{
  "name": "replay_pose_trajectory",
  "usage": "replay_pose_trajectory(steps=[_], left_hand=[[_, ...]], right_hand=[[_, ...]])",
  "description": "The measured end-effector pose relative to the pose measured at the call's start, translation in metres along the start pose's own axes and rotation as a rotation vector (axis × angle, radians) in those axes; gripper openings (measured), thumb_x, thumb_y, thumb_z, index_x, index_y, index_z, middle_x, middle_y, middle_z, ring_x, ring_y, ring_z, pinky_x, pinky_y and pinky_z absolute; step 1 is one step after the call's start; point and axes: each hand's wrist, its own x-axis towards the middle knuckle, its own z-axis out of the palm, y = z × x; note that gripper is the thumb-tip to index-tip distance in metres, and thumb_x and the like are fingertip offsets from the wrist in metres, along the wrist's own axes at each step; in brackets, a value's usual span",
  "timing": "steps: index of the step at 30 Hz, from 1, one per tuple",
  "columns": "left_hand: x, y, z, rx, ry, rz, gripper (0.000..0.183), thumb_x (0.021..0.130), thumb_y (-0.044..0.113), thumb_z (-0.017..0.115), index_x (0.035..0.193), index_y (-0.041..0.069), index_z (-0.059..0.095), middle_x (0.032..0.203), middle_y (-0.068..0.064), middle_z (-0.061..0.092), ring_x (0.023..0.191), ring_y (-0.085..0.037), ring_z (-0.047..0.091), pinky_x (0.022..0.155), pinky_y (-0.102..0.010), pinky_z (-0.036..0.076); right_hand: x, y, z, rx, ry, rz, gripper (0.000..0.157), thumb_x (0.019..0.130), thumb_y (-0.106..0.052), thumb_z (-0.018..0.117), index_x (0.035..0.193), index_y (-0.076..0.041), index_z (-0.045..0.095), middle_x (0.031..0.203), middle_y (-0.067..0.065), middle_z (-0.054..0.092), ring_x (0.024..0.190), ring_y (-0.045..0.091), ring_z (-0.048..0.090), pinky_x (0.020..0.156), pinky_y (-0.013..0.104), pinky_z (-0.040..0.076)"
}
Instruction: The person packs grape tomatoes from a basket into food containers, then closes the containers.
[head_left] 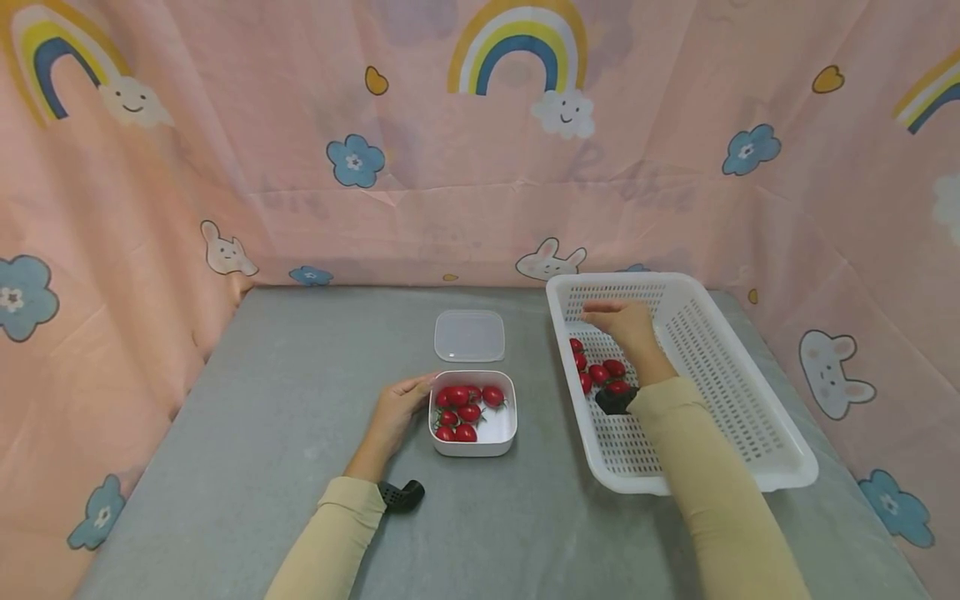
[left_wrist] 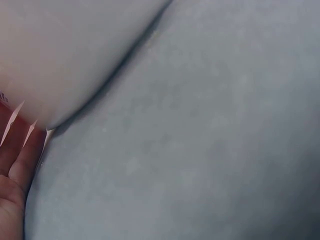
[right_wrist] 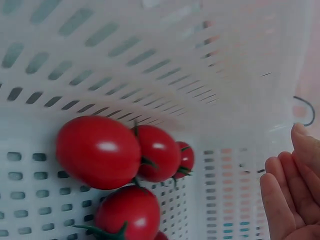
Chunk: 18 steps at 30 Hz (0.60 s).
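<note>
My left hand (head_left: pixel 397 408) rests against the left wall of a small white square box (head_left: pixel 474 448). In the left wrist view, its fairly straight fingers (left_wrist: pixel 30 155) touch the box's side. Several red cherry tomatoes (head_left: pixel 457 397) with green stems lie inside, mostly toward the left. Over the far part of a white slotted plastic basket (head_left: pixel 780 467) is my right hand (head_left: pixel 626 323), with nothing visible in it. Its fingers look loosely extended in the right wrist view, apart from the cherry tomatoes (right_wrist: pixel 100 152) grouped by the basket wall. My right wrist and its black band partly cover the basket.
A translucent lid (head_left: pixel 469 336) lies flat on the grey tabletop (head_left: pixel 300 375), just behind the box. The basket stands to the right, with a gap between it and the box. A pink patterned curtain (head_left: pixel 450 217) hangs around the back and sides.
</note>
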Motion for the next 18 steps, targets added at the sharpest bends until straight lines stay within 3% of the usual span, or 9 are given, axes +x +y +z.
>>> replay_pose_trajectory(steps=[10, 18], left_hand=[[0.001, 0.000, 0.001, -0.025, 0.005, -0.023, 0.035, 0.095, 0.012, 0.064, 0.121, -0.012, 0.064, 0.108, 0.000, 0.076, 0.093, -0.001, 0.070, 0.086, -0.020, 0.055], [0.001, 0.000, 0.001, -0.005, 0.016, -0.018, 0.033, 0.095, 0.014, 0.066, 0.117, -0.009, 0.068, 0.103, 0.006, 0.076, 0.093, -0.002, 0.070, 0.084, -0.020, 0.056]], right_hand=[[0.012, 0.018, 0.008, -0.038, -0.086, 0.064, 0.046, 0.096, -0.027, 0.066, 0.135, -0.006, 0.060, 0.146, 0.017, 0.053, 0.136, 0.035, 0.048, 0.115, 0.051, 0.038], [0.016, 0.027, 0.014, -0.043, -0.080, 0.094, 0.044, 0.095, -0.024, 0.067, 0.134, -0.005, 0.061, 0.143, 0.018, 0.056, 0.132, 0.033, 0.051, 0.114, 0.047, 0.040]])
